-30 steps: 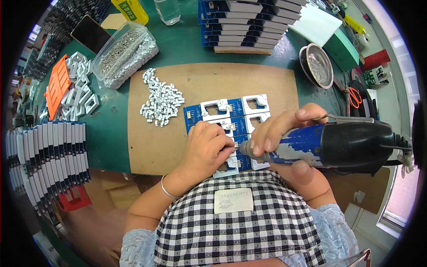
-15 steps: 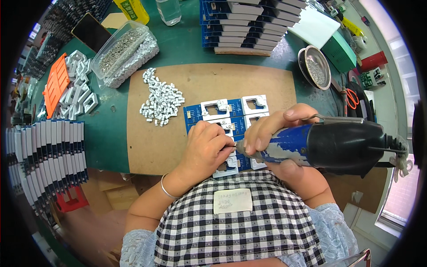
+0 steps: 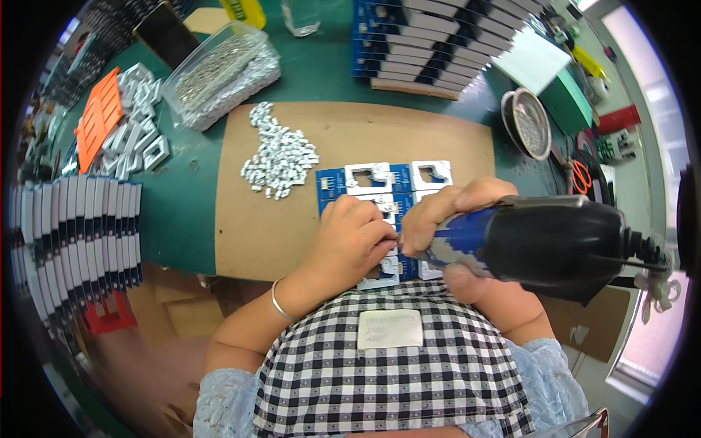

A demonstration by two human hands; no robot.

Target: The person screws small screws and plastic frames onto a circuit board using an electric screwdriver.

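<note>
My right hand (image 3: pixel 434 217) is wrapped round a blue and black electric screwdriver (image 3: pixel 548 237), held almost level with its tip pointing left. Close by that tip, my left hand (image 3: pixel 350 237) pinches its thumb and forefinger together over the boards; what lies between them is hidden. Beneath both hands are blue circuit boards (image 3: pixel 331 182) set side by side, with white plastic frames (image 3: pixel 432 175) on them. My fingers cover the middle frames and the exact spot the tip meets. A pile of small white plastic pieces (image 3: pixel 281 160) lies left of the boards.
All this rests on a brown work board (image 3: pixel 244 237) on a green table (image 3: pixel 171 219). Around it stand a clear tub of screws and white pieces (image 3: pixel 219 77), stacked boards (image 3: pixel 420 55), metal bowls (image 3: pixel 531 124), an orange tray (image 3: pixel 100 117), loose white frames (image 3: pixel 139 139) and more stacked boards (image 3: pixel 87 233).
The whole view has shifted a little, so the table things appear farther right. Both hands stay at the same boards, the screwdriver tip still close to my left fingertips.
</note>
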